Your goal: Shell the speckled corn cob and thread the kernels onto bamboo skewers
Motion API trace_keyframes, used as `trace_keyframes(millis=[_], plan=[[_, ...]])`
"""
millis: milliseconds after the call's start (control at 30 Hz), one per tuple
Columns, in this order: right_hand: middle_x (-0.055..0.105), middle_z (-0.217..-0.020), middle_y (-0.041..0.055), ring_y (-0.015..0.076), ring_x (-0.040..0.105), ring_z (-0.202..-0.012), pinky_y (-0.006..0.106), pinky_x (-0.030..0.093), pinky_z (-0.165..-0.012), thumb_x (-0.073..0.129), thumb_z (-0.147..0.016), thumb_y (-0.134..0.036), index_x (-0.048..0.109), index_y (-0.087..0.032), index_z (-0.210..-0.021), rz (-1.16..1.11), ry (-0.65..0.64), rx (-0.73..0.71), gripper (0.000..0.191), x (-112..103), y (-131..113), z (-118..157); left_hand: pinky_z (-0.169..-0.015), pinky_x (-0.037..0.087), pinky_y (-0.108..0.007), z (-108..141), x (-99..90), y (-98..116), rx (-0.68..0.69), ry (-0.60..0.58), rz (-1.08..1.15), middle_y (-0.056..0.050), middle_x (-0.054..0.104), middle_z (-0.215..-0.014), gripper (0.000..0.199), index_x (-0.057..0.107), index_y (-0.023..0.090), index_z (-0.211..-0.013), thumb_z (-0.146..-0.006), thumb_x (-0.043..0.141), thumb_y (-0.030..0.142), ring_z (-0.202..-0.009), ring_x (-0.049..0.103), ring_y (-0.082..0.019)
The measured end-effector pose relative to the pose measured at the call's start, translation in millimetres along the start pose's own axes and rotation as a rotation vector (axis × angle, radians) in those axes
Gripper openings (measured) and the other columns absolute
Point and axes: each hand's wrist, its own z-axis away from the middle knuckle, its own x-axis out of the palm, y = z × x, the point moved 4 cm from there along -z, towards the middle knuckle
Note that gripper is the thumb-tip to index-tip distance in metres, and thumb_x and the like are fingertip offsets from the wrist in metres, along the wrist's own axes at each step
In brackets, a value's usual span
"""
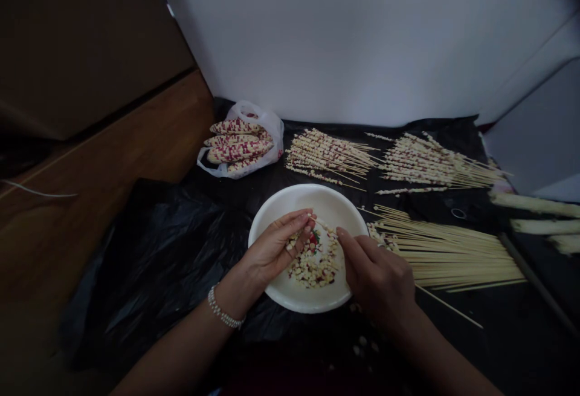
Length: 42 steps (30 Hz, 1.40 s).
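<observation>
A white bowl with loose corn kernels in its bottom stands before me, under both hands. My left hand is over its left side, thumb and forefinger pinched on a pale kernel at the tip of a thin skewer. More kernels show against its curled fingers. My right hand, at the bowl's right rim, grips the skewer, which carries a few kernels near its tip. Its bare end sticks out to the lower right behind the hand.
Speckled corn cobs lie in a white plastic bag. Two piles of kernel-threaded skewers lie beyond the bowl. Bare skewers and stripped cobs are at right. Black plastic sheeting covers the floor; a white panel stands behind.
</observation>
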Motion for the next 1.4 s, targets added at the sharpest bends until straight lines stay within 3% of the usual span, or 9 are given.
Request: trace_keyframes(millis=[200, 433, 633, 900, 1000, 1100, 1200, 1300, 1400], plan=[[0.062, -0.068, -0.0003, 0.0092, 0.050, -0.054, 0.025, 0.032, -0.052, 0.052, -0.083, -0.009, 0.061, -0.015, -0.113, -0.012, 0.027, -0.012, 0.031, 0, -1, 0, -0.076, 0.050, -0.014, 1, -1.1, 0, 0.008, 0.033, -0.025, -0.002, 0.070, -0.086, 0.014, 0.070, 0.014, -0.084, -0.070, 0.071, 0.009, -0.079, 0.064, -0.006], [0.062, -0.072, 0.0004, 0.0102, 0.049, -0.055, 0.027, 0.033, -0.051, 0.052, -0.083, -0.009, 0.057, -0.013, -0.117, -0.032, 0.009, -0.021, 0.035, 2, -3, 3, -0.073, 0.051, -0.013, 4, 3.5, 1, -0.002, -0.032, -0.067, 0.000, 0.069, -0.083, 0.013, 0.070, 0.015, -0.083, -0.072, 0.070, 0.010, -0.074, 0.062, -0.006], [0.063, -0.073, 0.0013, 0.0106, 0.049, -0.056, 0.027, 0.033, -0.052, 0.050, -0.083, -0.009, 0.055, -0.010, -0.119, 0.012, -0.017, -0.065, 0.036, 2, -5, 4, -0.075, 0.050, -0.015, 5, 6.1, 2, -0.076, 0.030, -0.027, -0.001, 0.068, -0.080, 0.013, 0.069, 0.013, -0.078, -0.068, 0.071, 0.004, -0.077, 0.063, -0.007], [0.064, -0.075, 0.0024, 0.0101, 0.051, -0.059, 0.027, 0.033, -0.055, 0.051, -0.082, -0.006, 0.057, -0.010, -0.117, 0.020, -0.017, -0.088, 0.035, 0, -11, -1, -0.080, 0.051, -0.017, 6, 9.3, -9, -0.156, -0.073, -0.053, 0.000, 0.068, -0.078, 0.013, 0.069, 0.013, -0.076, -0.068, 0.070, 0.002, -0.079, 0.064, -0.008], [0.062, -0.071, 0.0016, 0.0099, 0.051, -0.057, 0.026, 0.033, -0.054, 0.049, -0.084, -0.008, 0.058, -0.011, -0.117, 0.026, -0.034, -0.072, 0.034, 0, -9, -2, -0.088, 0.050, -0.020, 8, 12.1, -7, -0.131, -0.111, -0.053, -0.003, 0.070, -0.089, 0.010, 0.070, 0.012, -0.083, -0.075, 0.066, 0.008, -0.088, 0.064, -0.010], [0.063, -0.072, 0.0016, 0.0096, 0.051, -0.058, 0.025, 0.034, -0.054, 0.048, -0.085, -0.009, 0.058, -0.012, -0.117, -0.003, -0.031, -0.032, 0.033, 1, -3, 0, -0.097, 0.047, -0.032, 8, 13.9, 0, -0.094, -0.165, 0.016, -0.012, 0.067, -0.109, 0.021, 0.068, 0.007, -0.098, -0.083, 0.058, 0.017, -0.107, 0.060, -0.020], [0.063, -0.071, 0.0016, 0.0091, 0.053, -0.060, 0.024, 0.035, -0.055, 0.049, -0.085, -0.009, 0.060, -0.013, -0.115, -0.024, -0.007, 0.002, 0.033, 2, 2, 2, -0.102, 0.043, -0.038, 9, 14.9, 4, -0.127, -0.241, 0.075, -0.017, 0.062, -0.120, 0.033, 0.063, 0.004, -0.108, -0.078, 0.048, 0.002, -0.119, 0.053, -0.026], [0.064, -0.071, 0.0019, 0.0087, 0.052, -0.058, 0.023, 0.035, -0.053, 0.048, -0.083, -0.008, 0.061, -0.014, -0.113, -0.022, 0.006, 0.013, 0.033, 3, 3, 2, -0.104, 0.040, -0.032, 10, 15.2, 5, -0.126, -0.304, 0.048, -0.012, 0.061, -0.123, 0.056, 0.062, 0.009, -0.112, -0.065, 0.040, -0.012, -0.123, 0.050, -0.022], [0.064, -0.071, 0.0022, 0.0086, 0.052, -0.056, 0.024, 0.034, -0.051, 0.049, -0.082, -0.008, 0.062, -0.014, -0.112, -0.023, 0.016, 0.012, 0.033, 2, 3, 2, -0.101, 0.041, -0.024, 9, 13.2, 4, -0.102, -0.286, -0.020, -0.008, 0.062, -0.123, 0.054, 0.063, 0.015, -0.113, -0.070, 0.045, -0.011, -0.120, 0.052, -0.017]])
